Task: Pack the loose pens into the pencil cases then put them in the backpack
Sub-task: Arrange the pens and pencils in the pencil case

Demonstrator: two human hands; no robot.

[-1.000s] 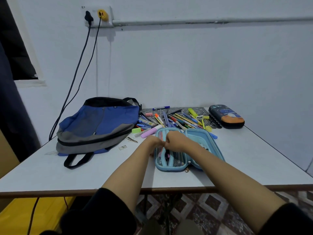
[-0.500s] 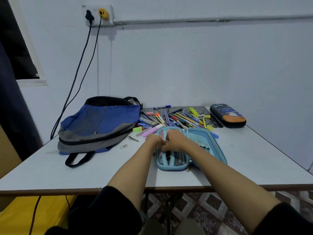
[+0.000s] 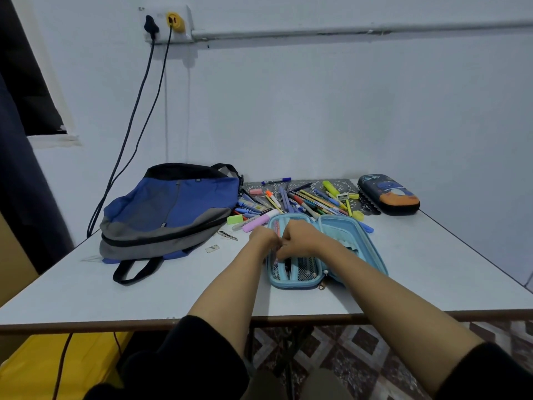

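Near the front edge of the table (image 3: 138, 298), just right of centre, the light-blue pencil case (image 3: 341, 230) lies opened flat like a book; the left hand (image 3: 264, 235) and the right hand (image 3: 301, 241) meet over its left half, knuckles touching, fingers curled down into the interior. What they pinch there is hidden behind the knuckles, so I cannot tell whether it is a pen, a loop or nothing.

Risks, as I judge them: working unseen under two fists could leave a pen lying askew, so the case would later refuse to zip; a forearm drawn back carelessly could drag the case off the near edge; the loose pens (image 3: 305, 200), heaped just beyond the case, could roll if nudged.

The case itself looks like a stiff moulded shell, pale blue, with a mesh pocket (image 3: 302, 268) at its near end holding a few dark pens and a zip pull (image 3: 323, 285) at the near end of the spine; the backpack (image 3: 173, 209) lies flat to the left, and a dark pencil case (image 3: 388, 194) sits closed at the far right.
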